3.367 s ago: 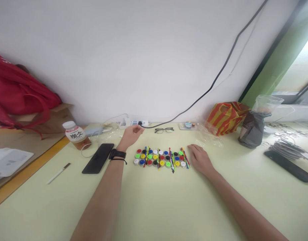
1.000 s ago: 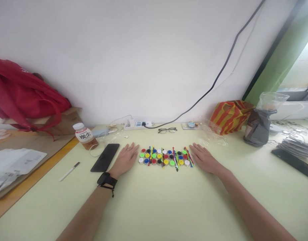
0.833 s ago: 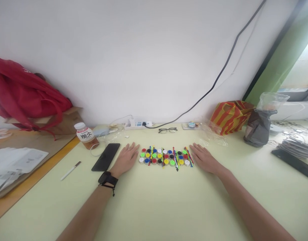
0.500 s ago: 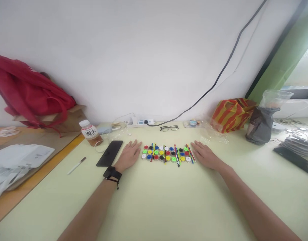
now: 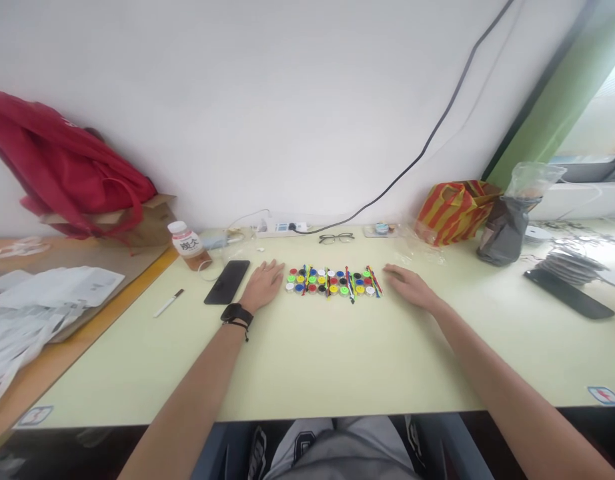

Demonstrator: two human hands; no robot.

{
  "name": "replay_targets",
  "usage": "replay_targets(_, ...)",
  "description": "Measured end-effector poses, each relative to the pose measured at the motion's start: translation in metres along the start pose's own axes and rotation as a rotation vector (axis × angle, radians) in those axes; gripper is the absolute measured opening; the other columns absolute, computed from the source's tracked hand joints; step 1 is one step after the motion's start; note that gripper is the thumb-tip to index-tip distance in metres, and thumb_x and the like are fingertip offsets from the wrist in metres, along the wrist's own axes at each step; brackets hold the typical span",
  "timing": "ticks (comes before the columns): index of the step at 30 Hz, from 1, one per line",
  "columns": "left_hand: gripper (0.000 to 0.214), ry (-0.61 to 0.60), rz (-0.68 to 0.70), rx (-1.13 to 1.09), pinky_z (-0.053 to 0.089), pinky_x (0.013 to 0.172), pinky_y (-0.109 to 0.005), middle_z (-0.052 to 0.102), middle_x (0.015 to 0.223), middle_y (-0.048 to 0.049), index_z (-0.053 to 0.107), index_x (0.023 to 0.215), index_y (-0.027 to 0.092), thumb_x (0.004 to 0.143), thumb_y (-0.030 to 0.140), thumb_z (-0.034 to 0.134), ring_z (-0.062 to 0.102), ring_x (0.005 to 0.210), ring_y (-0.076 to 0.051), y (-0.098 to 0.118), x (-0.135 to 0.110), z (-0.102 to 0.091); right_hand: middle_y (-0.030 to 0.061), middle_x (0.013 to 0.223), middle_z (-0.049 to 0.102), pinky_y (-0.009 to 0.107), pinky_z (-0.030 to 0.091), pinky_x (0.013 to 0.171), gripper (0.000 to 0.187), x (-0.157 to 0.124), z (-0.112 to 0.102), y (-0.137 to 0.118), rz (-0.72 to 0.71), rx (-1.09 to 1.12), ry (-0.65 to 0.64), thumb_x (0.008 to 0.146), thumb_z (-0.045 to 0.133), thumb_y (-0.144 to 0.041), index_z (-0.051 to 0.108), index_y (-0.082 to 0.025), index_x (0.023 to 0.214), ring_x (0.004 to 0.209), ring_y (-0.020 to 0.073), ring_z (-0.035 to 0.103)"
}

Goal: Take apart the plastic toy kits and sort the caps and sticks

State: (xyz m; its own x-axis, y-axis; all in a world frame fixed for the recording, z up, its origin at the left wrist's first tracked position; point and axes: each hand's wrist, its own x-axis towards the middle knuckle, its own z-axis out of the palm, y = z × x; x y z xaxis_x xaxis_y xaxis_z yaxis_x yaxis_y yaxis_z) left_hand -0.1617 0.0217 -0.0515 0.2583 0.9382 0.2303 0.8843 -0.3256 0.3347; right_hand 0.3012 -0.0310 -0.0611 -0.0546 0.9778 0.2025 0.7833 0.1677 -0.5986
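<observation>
L hand (image 5: 261, 285), R hand (image 5: 408, 285) flat, unclenched, 0 held, 3 disc rows (image 5: 333, 281), 4 stick bunches (image 5: 348, 283) btwn

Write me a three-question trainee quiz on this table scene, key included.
1. True or false: the right hand is gripping the bottle.
2. Which arm wears the black watch? a) left, b) right, c) neither
3. What two sorts of small things are set out directly between the right hand and the left hand?

Key:
1. False; it rests on the table.
2. a
3. Coloured discs and coloured sticks.
</observation>
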Motion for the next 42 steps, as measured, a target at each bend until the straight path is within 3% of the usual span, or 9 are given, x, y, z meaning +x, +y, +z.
replay_targets(4, 0.054, 0.006, 0.002, -0.007, 0.021, 0.126, -0.055, 0.044, 0.162, -0.0134, 0.057, 0.150, 0.021, 0.103, 0.044, 0.040, 0.031, 0.154, -0.039, -0.001, 0.001, 0.001, 0.0127, 0.123, 0.074, 0.042, 0.049, 0.107, 0.043, -0.002, 0.004, -0.002, 0.017, 0.003, 0.126, 0.099, 0.040, -0.046, 0.072, -0.019, 0.112, 0.118, 0.0279, 0.067)
replay_targets(8, 0.053, 0.023, 0.012, -0.005, 0.024, 0.125, -0.055, 0.046, 0.161, -0.0128, 0.058, 0.148, 0.021, 0.103, 0.042, 0.041, 0.033, 0.153, -0.038, -0.003, 0.001, 0.000, 0.0123, 0.103, 0.073, 0.041, 0.053, 0.096, 0.033, -0.001, 0.010, -0.008, -0.041, 0.028, 0.165, 0.093, 0.053, -0.048, 0.069, -0.021, 0.087, 0.100, 0.0273, 0.068)
replay_targets(19, 0.040, 0.157, 0.091, -0.099, 0.031, 0.124, -0.049, 0.068, 0.138, -0.0111, 0.072, 0.124, 0.019, 0.098, 0.038, 0.049, 0.052, 0.140, -0.029, 0.011, 0.007, -0.010, 0.0108, 0.105, 0.065, 0.040, 0.049, 0.095, 0.020, -0.003, 0.011, -0.023, -0.149, 0.062, 0.122, 0.088, 0.063, -0.034, 0.068, -0.021, 0.074, 0.098, 0.0253, 0.065)
replay_targets(22, 0.042, 0.244, 0.068, -0.157, 0.045, 0.110, -0.042, 0.075, 0.123, -0.0110, 0.073, 0.113, 0.018, 0.103, 0.044, 0.042, 0.064, 0.122, -0.027, 0.022, 0.006, -0.016, 0.0109, 0.107, 0.065, 0.040, 0.049, 0.096, 0.020, -0.004, 0.007, -0.023, -0.150, 0.060, 0.107, 0.088, 0.064, -0.033, 0.070, -0.021, 0.073, 0.099, 0.0254, 0.065)
replay_targets(24, 0.049, 0.284, 0.033, -0.196, 0.054, 0.089, -0.035, 0.078, 0.096, -0.0081, 0.072, 0.104, 0.018, 0.107, 0.047, 0.034, 0.072, 0.091, -0.022, 0.029, 0.004, -0.022, 0.0107, 0.107, 0.065, 0.040, 0.048, 0.097, 0.020, -0.005, 0.006, -0.024, -0.151, 0.058, 0.092, 0.087, 0.065, -0.032, 0.071, -0.021, 0.072, 0.100, 0.0256, 0.065)
replay_targets(28, 0.064, 0.325, -0.026, -0.250, 0.045, 0.061, -0.028, 0.059, 0.053, -0.0002, 0.067, 0.077, 0.019, 0.110, 0.052, 0.022, 0.060, 0.054, -0.016, 0.041, -0.001, -0.033, 0.0103, 0.107, 0.065, 0.040, 0.048, 0.096, 0.019, -0.006, 0.004, -0.024, -0.153, 0.055, 0.066, 0.086, 0.066, -0.031, 0.071, -0.021, 0.070, 0.100, 0.0255, 0.065)
replay_targets(33, 0.074, 0.304, 0.005, -0.272, 0.037, 0.059, -0.029, 0.057, 0.053, -0.0022, 0.058, 0.058, 0.019, 0.111, 0.050, 0.017, 0.057, 0.055, -0.016, 0.055, -0.006, -0.043, 0.0107, 0.110, 0.065, 0.039, 0.050, 0.093, 0.018, -0.006, 0.004, -0.024, -0.146, 0.058, 0.056, 0.084, 0.067, -0.032, 0.071, -0.021, 0.070, 0.100, 0.0255, 0.065)
replay_targets(37, 0.064, 0.277, 0.058, -0.249, 0.031, 0.059, -0.030, 0.054, 0.052, -0.0004, 0.062, 0.061, 0.019, 0.108, 0.050, 0.031, 0.052, 0.054, -0.016, 0.068, -0.010, -0.043, 0.0106, 0.109, 0.065, 0.038, 0.050, 0.092, 0.018, -0.006, 0.004, -0.023, -0.141, 0.062, 0.055, 0.085, 0.064, -0.030, 0.069, -0.021, 0.071, 0.099, 0.0251, 0.065)
replay_targets(42, 0.057, 0.227, 0.140, -0.249, 0.023, 0.056, -0.030, 0.042, 0.052, 0.0025, 0.047, 0.057, 0.018, 0.105, 0.050, 0.044, 0.036, 0.051, -0.012, 0.088, -0.016, -0.037, 0.0104, 0.108, 0.066, 0.038, 0.051, 0.089, 0.017, -0.005, 0.006, -0.020, -0.144, 0.067, 0.062, 0.085, 0.061, -0.028, 0.066, -0.022, 0.070, 0.097, 0.0245, 0.065)
